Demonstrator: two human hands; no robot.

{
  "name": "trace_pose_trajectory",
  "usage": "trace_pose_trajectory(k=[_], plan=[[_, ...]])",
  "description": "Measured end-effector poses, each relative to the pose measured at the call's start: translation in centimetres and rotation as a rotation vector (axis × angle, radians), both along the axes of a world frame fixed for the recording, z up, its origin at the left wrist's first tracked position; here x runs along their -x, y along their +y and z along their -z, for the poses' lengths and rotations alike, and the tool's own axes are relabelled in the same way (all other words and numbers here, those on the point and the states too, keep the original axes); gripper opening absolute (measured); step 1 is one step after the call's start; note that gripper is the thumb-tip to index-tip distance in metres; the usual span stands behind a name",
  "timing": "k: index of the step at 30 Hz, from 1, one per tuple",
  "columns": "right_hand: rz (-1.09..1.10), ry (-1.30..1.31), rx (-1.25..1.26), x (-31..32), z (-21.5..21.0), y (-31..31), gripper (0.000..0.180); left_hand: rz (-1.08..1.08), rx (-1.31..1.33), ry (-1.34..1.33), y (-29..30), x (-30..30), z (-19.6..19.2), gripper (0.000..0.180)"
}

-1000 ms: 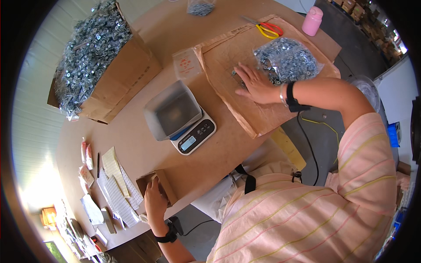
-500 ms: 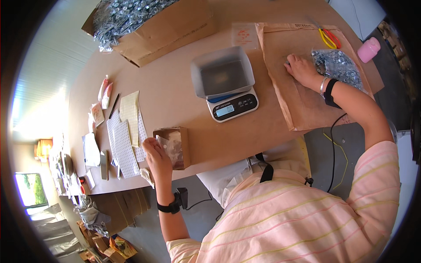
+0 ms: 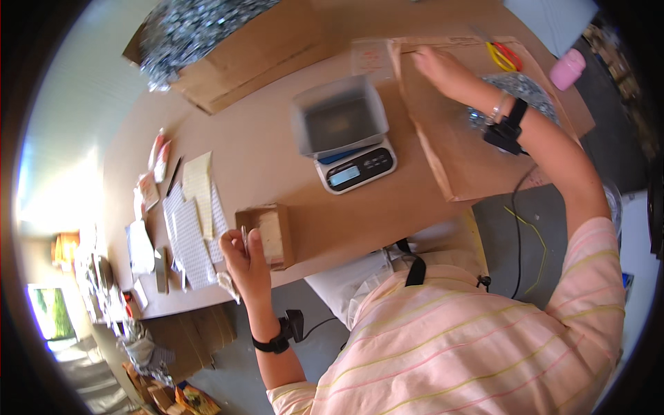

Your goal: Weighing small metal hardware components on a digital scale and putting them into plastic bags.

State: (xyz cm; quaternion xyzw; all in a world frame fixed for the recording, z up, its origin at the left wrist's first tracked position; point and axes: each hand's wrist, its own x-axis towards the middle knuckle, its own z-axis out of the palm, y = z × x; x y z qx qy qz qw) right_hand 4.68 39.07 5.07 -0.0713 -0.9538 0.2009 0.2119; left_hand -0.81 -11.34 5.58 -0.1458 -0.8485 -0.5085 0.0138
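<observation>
My left hand (image 3: 247, 268) is closed in a pinch at the left side of a small open cardboard box (image 3: 286, 235). Something thin and pale shows at its fingertips, too small to make out. My right hand (image 3: 446, 75) is blurred over the far left part of a large brown paper sheet or bag (image 3: 443, 138); whether its fingers hold anything is unclear. Beyond my right wrist, a heap of small shiny metal parts (image 3: 529, 91), partly covered by my arm, rests on the paper. A digital scale (image 3: 356, 169) bearing a grey tray (image 3: 339, 145) stands between my hands.
A large carton (image 3: 242, 66) of bagged metal parts stands at the far left. Yellow-and-red-handled scissors (image 3: 505, 57) and a pink bottle (image 3: 567, 69) are at the far right. Patterned sheets (image 3: 190, 242) and a black pen (image 3: 174, 176) lie left. A cable (image 3: 520, 235) hangs at the table's front edge.
My right hand has moved away from me and left, across the paper. My left hand has turned and drawn slightly back; the clear plastic over the small box no longer shows there.
</observation>
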Motion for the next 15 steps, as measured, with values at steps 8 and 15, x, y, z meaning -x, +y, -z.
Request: trace_pose_trajectory(k=[8,15], plan=[[-0.295,-0.062,0.087,6.7,-4.8,-11.7,0.033,0.212,-0.074,0.054,5.2,-1.6,0.5,0.024],[-0.139,0.334,-0.101,0.1,-3.8,-10.3,0.011,0.108,-0.120,-0.146,5.0,-2.0,1.9,0.025]])
